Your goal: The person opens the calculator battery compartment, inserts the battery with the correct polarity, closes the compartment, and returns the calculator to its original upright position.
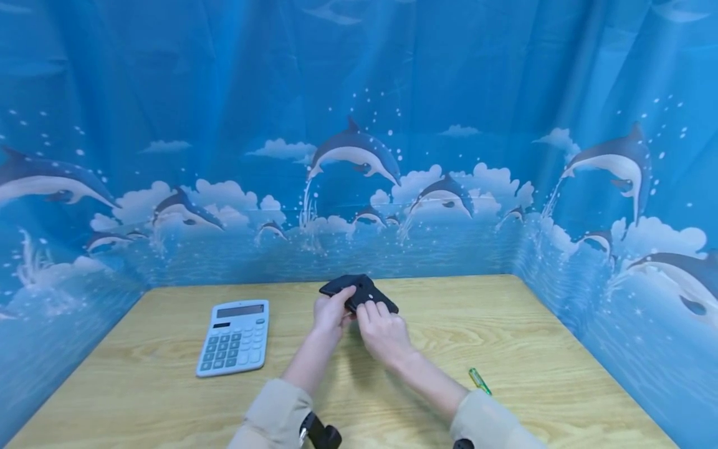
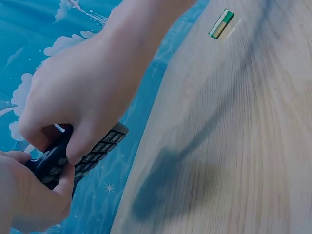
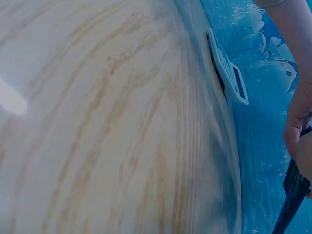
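Observation:
My left hand (image 1: 329,315) grips a black device (image 1: 359,288) just above the far part of the table, its thumb lying on the side facing me. My right hand (image 1: 384,329) holds the same device from the right, fingertips bent against its surface. Rows of buttons show on the device (image 2: 100,153) in the left wrist view, with the right hand (image 2: 83,92) pinching it and the left hand (image 2: 34,195) around its lower end. Only a dark edge of the device (image 3: 292,192) shows in the right wrist view. Both hands hide part of it.
A light blue calculator (image 1: 234,340) lies on the wooden table (image 1: 151,386) to the left. One green battery (image 1: 479,381) lies to the right of my right forearm. A blue dolphin-print curtain (image 1: 269,81) surrounds the table's back and sides.

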A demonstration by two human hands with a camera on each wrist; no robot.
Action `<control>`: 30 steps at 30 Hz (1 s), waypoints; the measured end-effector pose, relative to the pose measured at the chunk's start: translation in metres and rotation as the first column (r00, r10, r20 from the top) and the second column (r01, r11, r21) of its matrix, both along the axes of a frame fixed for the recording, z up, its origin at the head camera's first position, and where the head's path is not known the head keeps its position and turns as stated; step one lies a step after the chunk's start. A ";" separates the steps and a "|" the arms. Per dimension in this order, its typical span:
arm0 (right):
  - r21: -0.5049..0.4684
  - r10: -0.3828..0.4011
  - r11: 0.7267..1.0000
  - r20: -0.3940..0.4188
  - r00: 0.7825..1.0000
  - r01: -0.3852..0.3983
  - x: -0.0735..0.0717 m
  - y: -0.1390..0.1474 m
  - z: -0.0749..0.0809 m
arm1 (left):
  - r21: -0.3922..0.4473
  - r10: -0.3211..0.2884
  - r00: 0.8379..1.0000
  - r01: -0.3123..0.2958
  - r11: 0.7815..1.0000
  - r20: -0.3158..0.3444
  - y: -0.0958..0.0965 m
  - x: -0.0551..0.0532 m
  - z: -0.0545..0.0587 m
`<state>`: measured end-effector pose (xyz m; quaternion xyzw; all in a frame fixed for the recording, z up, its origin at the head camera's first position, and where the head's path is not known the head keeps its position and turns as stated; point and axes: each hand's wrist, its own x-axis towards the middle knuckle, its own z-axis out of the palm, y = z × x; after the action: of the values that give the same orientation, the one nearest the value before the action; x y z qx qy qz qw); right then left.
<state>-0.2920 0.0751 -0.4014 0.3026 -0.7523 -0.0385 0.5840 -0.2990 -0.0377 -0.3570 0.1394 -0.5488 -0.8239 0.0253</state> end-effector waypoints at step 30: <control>-0.573 0.498 0.798 0.802 0.330 0.186 -0.007 0.048 0.012 | -0.229 -0.332 0.943 0.325 0.918 0.009 -0.041 0.005 -0.014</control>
<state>-0.2985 0.1230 -0.3897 0.1534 -0.8834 0.4293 0.1090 -0.2942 -0.0792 -0.3712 0.0292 -0.6547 -0.7501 -0.0892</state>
